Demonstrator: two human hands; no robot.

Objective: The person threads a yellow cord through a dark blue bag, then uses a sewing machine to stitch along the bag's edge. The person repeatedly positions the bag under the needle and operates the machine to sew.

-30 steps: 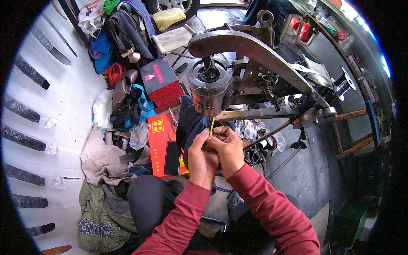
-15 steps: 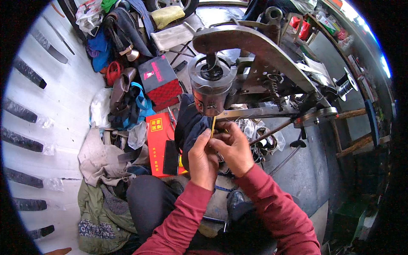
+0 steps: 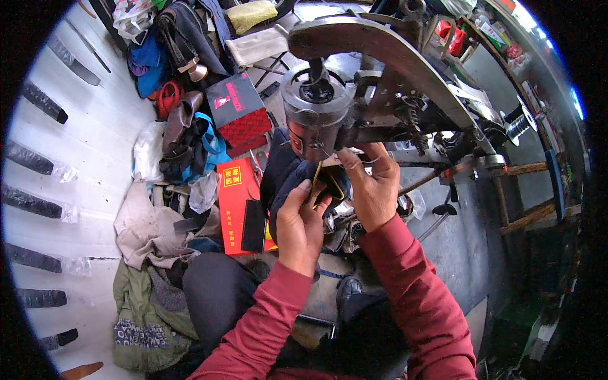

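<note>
My left hand (image 3: 297,228) grips a dark navy fabric piece (image 3: 275,168) with yellow edging, which hangs open beneath a metal machine's cylindrical head (image 3: 316,114). My thumb lies on its near side, fingers partly inside its fold. My right hand (image 3: 377,187) is raised beside the lower right of the head, fingers curled; a thin pale thread runs by the fingertips, and what they pinch is unclear. The machine's heavy curved arm (image 3: 386,38) reaches over both hands.
A red box (image 3: 231,209) with a black phone (image 3: 253,225), a black-and-red box (image 3: 237,114), bags and clothing (image 3: 149,221) crowd the left. A spool (image 3: 519,123) sits on the machine's right. A folding stool (image 3: 253,47) stands behind.
My right hand has left the yellow edging and risen rightward to the machine head. My left hand still holds the fabric, whose yellow edge now gapes open.
</note>
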